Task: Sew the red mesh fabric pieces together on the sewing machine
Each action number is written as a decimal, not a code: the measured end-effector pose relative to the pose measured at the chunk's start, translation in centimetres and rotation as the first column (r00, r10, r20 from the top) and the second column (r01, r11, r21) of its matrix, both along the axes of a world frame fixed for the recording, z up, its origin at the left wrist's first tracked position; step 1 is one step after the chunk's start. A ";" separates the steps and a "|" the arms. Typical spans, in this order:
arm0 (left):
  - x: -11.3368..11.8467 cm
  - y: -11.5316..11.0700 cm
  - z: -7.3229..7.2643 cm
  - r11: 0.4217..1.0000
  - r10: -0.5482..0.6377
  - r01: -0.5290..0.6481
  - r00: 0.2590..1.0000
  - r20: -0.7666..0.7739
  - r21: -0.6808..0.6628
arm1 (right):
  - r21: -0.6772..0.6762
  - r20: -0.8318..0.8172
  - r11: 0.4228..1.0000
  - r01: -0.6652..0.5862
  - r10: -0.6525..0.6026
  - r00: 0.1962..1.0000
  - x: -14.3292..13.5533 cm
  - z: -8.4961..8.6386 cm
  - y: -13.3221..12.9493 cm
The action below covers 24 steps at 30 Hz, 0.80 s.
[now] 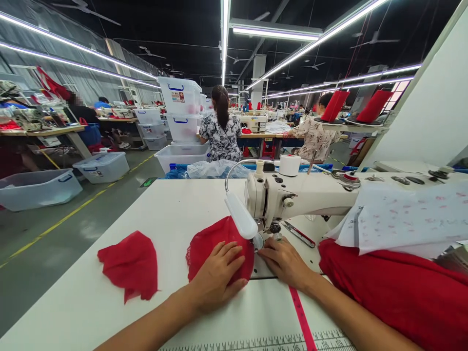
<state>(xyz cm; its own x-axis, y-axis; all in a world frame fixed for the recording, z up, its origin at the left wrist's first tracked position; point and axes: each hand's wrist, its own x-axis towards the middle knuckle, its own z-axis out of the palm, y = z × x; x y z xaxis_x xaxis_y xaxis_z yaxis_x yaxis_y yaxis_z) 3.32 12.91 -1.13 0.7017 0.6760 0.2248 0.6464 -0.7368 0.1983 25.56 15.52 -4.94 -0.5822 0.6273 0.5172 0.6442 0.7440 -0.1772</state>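
My left hand point(219, 273) lies with its fingers spread on a red fabric piece point(204, 246), pressing it against the white table beside the needle area. My right hand point(283, 258) is at the sewing machine's point(303, 192) presser foot, its fingers bent together near the fabric's right edge; what lies between the fingertips is hidden. A white lamp point(241, 217) hangs over the cloth. Another red piece point(133, 265) rests flat to the left. A pink strip point(302, 317) runs from under my right wrist toward the front edge.
Tweezers or snips point(300, 235) lie behind my right hand. Red fabric point(398, 287) and a marked white sheet point(413, 214) are piled at right. A ruler point(256, 344) marks the front. Plastic bins point(181, 129) and seated people point(221, 131) are beyond the table point(175, 200).
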 end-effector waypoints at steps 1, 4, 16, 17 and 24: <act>0.1 -0.4 0.0 1.000 0.000 0.000 1.000 0.014 0.008 | 0.006 0.003 1.000 -0.006 0.006 1.000 0.0 0.0 0.0; 0.5 -1.4 -0.2 1.000 0.023 -0.024 0.999 0.048 0.010 | 0.030 0.016 0.999 -0.015 0.015 1.000 0.1 0.0 -0.1; 0.0 -1.0 -0.6 0.955 0.233 -0.132 0.887 0.398 -0.265 | 0.074 0.004 0.996 -0.056 0.056 0.998 -0.5 0.1 -0.5; 0.1 -1.0 -0.6 0.954 0.235 -0.132 0.884 0.404 -0.268 | 0.080 0.009 0.995 -0.053 0.053 0.999 -0.5 0.1 -0.5; 0.0 -1.2 -0.6 0.947 0.259 -0.149 0.876 0.406 -0.283 | 0.106 0.039 0.989 -0.099 0.096 0.995 -1.2 0.4 -0.6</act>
<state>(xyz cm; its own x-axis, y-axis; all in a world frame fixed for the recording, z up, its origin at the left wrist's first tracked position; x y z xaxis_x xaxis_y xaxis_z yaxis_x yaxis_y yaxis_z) 3.34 11.74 -1.70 0.4109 0.8646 0.2891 0.5852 -0.4933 0.6436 24.38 14.88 -4.56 -0.6561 0.5083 0.5579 0.5719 0.8172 -0.0719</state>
